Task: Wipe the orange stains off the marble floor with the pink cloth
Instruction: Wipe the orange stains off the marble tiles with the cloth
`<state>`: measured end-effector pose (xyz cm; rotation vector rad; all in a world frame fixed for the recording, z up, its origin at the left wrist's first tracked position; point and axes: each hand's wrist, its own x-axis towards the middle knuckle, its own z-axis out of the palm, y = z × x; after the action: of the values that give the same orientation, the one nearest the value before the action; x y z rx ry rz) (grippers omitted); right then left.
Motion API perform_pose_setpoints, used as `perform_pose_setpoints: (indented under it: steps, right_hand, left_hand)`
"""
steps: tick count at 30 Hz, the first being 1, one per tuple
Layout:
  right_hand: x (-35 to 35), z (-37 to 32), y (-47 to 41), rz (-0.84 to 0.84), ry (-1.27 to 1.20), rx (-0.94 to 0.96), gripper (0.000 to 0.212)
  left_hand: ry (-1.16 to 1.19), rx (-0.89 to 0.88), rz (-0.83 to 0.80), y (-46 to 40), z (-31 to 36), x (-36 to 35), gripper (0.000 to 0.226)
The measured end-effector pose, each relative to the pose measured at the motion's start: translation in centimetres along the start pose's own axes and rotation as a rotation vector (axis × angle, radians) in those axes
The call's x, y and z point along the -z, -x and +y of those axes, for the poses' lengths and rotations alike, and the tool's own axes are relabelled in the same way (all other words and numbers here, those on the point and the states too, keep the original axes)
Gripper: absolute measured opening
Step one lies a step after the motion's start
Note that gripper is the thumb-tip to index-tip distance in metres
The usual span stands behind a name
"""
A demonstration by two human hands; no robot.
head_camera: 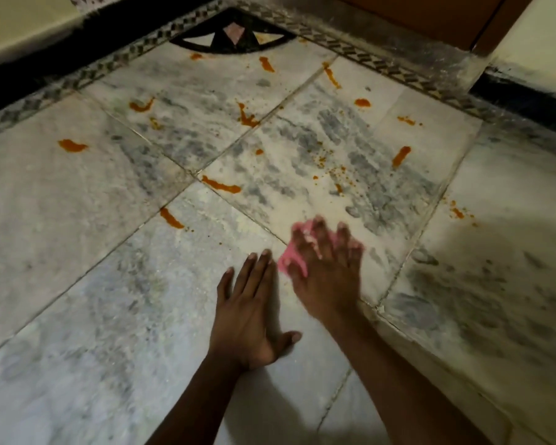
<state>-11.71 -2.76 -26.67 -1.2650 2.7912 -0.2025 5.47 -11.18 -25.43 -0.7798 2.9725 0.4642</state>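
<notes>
My right hand (326, 268) presses a small pink cloth (291, 263) flat against the grey-white marble floor (93, 268); the hand is motion-blurred and hides most of the cloth. My left hand (249, 311) lies palm down on the floor just left of it, fingers spread, holding nothing. Several orange stains lie beyond the hands: a streak (171, 218) to the left, another (221, 185) near the tile joint, a blob (73, 145) far left, a splash (247, 117) further off, a streak (401, 156) to the right and fine specks (337, 173) ahead of the cloth.
A black and patterned floor border (366, 56) runs along the far edges, with a dark inlaid corner motif (233, 38). Beyond it stand pale walls (23, 24) with a dark skirting and a brown wooden door (430, 14). White dust covers the tiles.
</notes>
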Motion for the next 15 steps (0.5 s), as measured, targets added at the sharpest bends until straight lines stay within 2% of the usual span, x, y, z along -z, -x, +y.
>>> perform_pose_setpoints:
  steps: [2,3,5,6,8,9,10,12,14,15]
  right_hand:
    - [1.3,1.5,5.5,-0.036,0.075,0.231,0.071]
    - [2.2,3.4,8.2,-0.079,0.067,0.235,0.070]
    - [2.9,7.7,8.8,-0.062,0.074,0.098,0.073]
    - [2.7,9.1,7.2,-0.048,0.076,-0.040,0.076]
    - [1.7,8.1,1.3,0.016,-0.026,-0.317,0.078]
    - [1.2,6.0,-1.3,0.034,-0.062,-0.370,0.076]
    - [0.7,3.6,-2.8,0.088,-0.063,-0.351,0.073]
    - [0.1,-0.4,-1.0,0.056,-0.022,-0.117,0.069]
    - [0.8,-0.6,5.6,0.016,0.004,0.182,0.070]
    - [1.7,1.0,9.2,0.010,0.000,0.224,0.070]
  left_hand:
    - [0.070,-0.026,0.004,0.5,-0.2,0.3,0.125]
    - [0.100,-0.059,0.002,0.9,-0.9,0.4,0.124]
    - [0.096,-0.141,0.020,1.9,-2.6,0.8,0.120]
    - [0.053,-0.174,0.037,2.5,-3.4,0.8,0.117]
    - [-0.032,-0.167,0.088,3.2,-4.6,0.8,0.111]
    - [-0.042,-0.125,0.114,3.4,-4.9,0.8,0.109]
    - [-0.044,-0.077,0.138,3.2,-5.0,0.7,0.108]
    - [-0.057,0.022,0.158,3.2,-4.8,0.5,0.106]
    - [-0.050,0.083,0.178,3.6,-4.6,0.8,0.105]
    - [-0.042,0.089,0.173,3.7,-4.5,0.9,0.104]
